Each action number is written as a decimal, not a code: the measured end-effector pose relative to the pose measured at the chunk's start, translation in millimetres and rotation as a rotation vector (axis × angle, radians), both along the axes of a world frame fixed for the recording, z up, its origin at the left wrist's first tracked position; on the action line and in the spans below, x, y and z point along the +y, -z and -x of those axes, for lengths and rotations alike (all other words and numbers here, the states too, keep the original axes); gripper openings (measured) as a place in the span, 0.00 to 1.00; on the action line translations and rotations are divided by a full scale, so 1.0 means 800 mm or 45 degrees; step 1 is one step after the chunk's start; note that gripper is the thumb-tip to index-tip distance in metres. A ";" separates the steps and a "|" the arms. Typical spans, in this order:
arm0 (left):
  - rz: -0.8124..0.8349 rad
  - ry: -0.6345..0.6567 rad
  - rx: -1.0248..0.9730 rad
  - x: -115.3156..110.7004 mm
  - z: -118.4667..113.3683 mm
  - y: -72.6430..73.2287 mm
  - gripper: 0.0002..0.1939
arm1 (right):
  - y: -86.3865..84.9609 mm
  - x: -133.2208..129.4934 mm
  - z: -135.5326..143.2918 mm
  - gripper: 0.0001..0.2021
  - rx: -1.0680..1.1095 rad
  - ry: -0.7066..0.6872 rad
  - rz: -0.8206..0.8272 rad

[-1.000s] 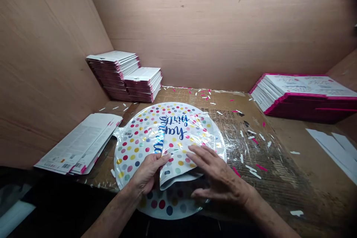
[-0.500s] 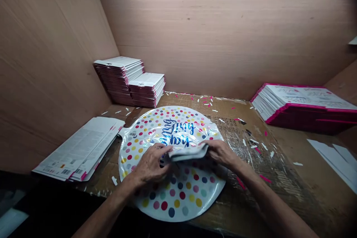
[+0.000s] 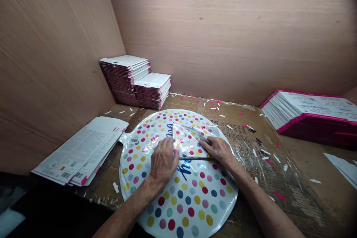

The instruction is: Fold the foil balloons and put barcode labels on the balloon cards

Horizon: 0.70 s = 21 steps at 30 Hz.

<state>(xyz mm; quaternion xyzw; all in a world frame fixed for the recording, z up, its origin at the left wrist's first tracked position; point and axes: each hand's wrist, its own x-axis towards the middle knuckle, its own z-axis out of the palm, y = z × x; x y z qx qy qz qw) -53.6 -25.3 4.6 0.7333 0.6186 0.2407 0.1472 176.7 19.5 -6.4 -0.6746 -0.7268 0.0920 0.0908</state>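
A round white foil balloon (image 3: 178,197) with coloured dots and blue lettering lies flat on the cardboard-covered surface. On top of its middle rests a smaller folded dotted piece (image 3: 191,141). My left hand (image 3: 164,158) lies over the left edge of the folded piece, its fingers close together and pressing down. At the piece's right side, my right hand (image 3: 219,148) pinches the edge between thumb and fingers. Part of the lettering is hidden under the folded piece and my left hand.
Printed white cards (image 3: 80,148) lie at the left. Two stacks of folded cards (image 3: 125,78) stand at the back left, and a pink-edged pile (image 3: 312,111) at the right. Pink and white paper scraps (image 3: 264,152) are scattered about. Wooden panels (image 3: 217,37) rise behind.
The folded piece, raised and seen edge-on before, now lies flat on the balloon. My left hand has turned flatter over it. The view has shifted slightly.
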 end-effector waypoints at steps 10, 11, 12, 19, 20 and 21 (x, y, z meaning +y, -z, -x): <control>0.037 0.342 0.402 0.034 0.000 0.024 0.26 | -0.010 -0.050 0.096 0.12 -0.289 -0.569 -0.396; 0.048 0.350 0.418 0.036 0.000 0.017 0.26 | -0.009 -0.047 0.109 0.11 -0.340 -0.606 -0.333; 0.057 0.358 0.432 0.038 0.000 0.008 0.25 | -0.008 -0.044 0.117 0.10 -0.374 -0.627 -0.293; -0.085 0.754 0.394 0.019 0.017 -0.048 0.36 | -0.017 -0.094 0.042 0.10 -0.252 -1.086 -0.407; -0.098 0.874 0.372 0.013 0.022 -0.046 0.39 | -0.014 -0.107 0.024 0.11 -0.190 -1.150 -0.442; -0.090 0.972 0.344 0.008 0.027 -0.041 0.39 | -0.010 -0.119 0.008 0.12 -0.124 -1.175 -0.462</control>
